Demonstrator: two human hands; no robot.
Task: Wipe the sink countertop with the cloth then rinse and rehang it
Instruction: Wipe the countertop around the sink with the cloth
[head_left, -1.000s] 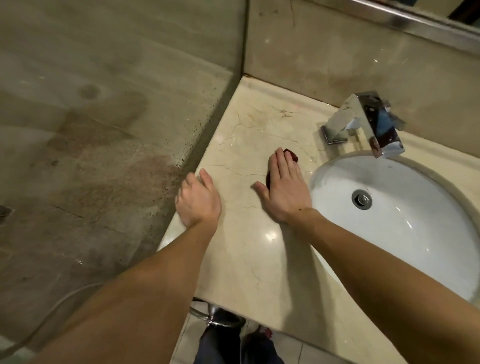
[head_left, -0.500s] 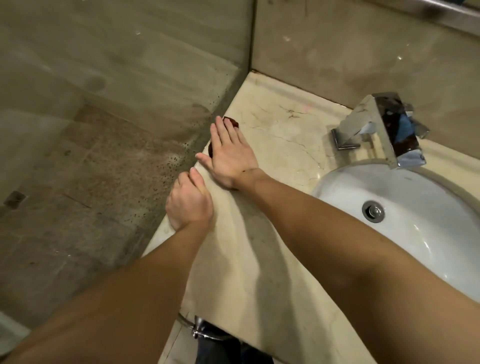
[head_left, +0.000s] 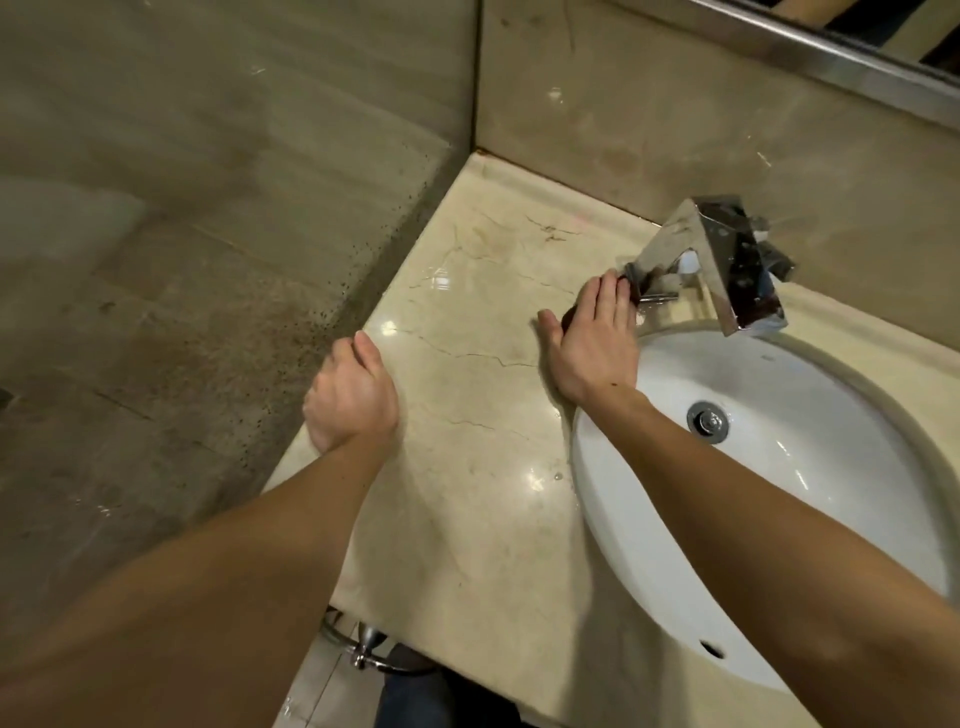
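A beige marble countertop (head_left: 467, 415) runs from the left wall to a white oval sink (head_left: 831, 467). My right hand (head_left: 595, 338) lies flat, palm down, pressing a small dark red cloth (head_left: 631, 293) onto the countertop just left of the chrome faucet (head_left: 727, 260). Only the cloth's edges show, past my fingertips and beside my thumb. My left hand (head_left: 350, 397) rests on the countertop's left edge with fingers curled over it, holding nothing.
The tiled side wall (head_left: 208, 260) meets the countertop on the left, the back wall (head_left: 675, 104) behind it. A mirror frame (head_left: 831, 47) runs along the top right. Below the front edge a chrome fitting (head_left: 363, 644) sticks out.
My right hand slid the cloth from the countertop's far left edge by the wall rightward to the base of the faucet. My left hand stayed on the left edge.
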